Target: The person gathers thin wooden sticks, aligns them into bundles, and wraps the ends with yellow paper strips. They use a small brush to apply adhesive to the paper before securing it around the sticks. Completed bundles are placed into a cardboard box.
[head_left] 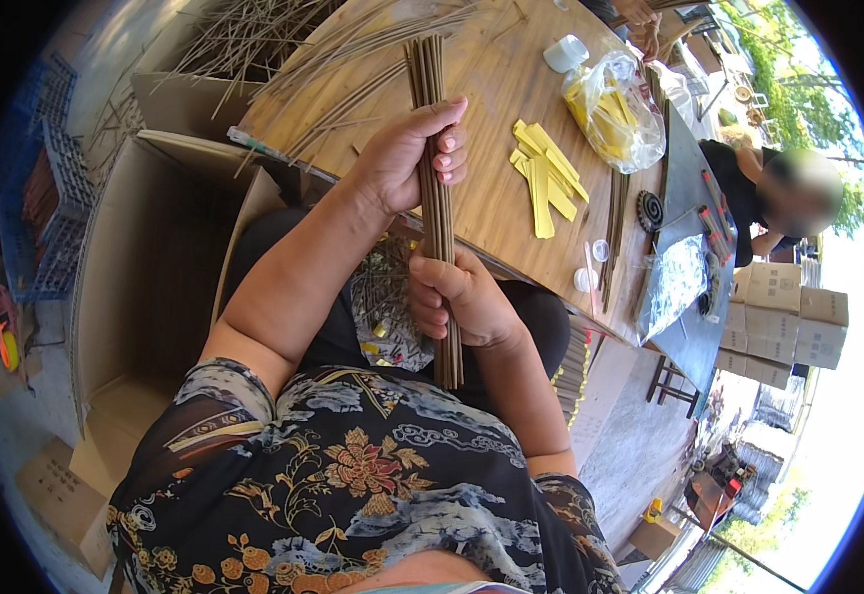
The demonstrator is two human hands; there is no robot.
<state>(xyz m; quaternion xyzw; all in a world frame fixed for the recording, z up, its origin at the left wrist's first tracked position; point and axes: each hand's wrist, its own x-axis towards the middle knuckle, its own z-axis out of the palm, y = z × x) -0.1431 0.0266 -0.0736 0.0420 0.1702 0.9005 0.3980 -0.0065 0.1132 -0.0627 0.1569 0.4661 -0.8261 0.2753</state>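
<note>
Both my hands grip one upright bundle of thin brown incense sticks (438, 223) in front of my chest. My left hand (407, 158) wraps round its upper part, with the thumb pointing up along the sticks. Lower down, my right hand (464, 297) is closed round the bundle, thumb across the front. The bundle's top end fans slightly over the wooden table (491, 129), and its bottom end reaches my patterned shirt. Loose sticks (353, 84) lie across the table's far left. Yellow paper strips (548, 176) are spread to the right of the bundle.
An open cardboard box (155, 277) stands at my left, another box heaped with sticks (244, 45) beyond it. On the table are a plastic bag of yellow strips (615, 109) and a white tub (566, 53). Another person (739, 188) sits at the right; stacked cartons (778, 317) stand nearby.
</note>
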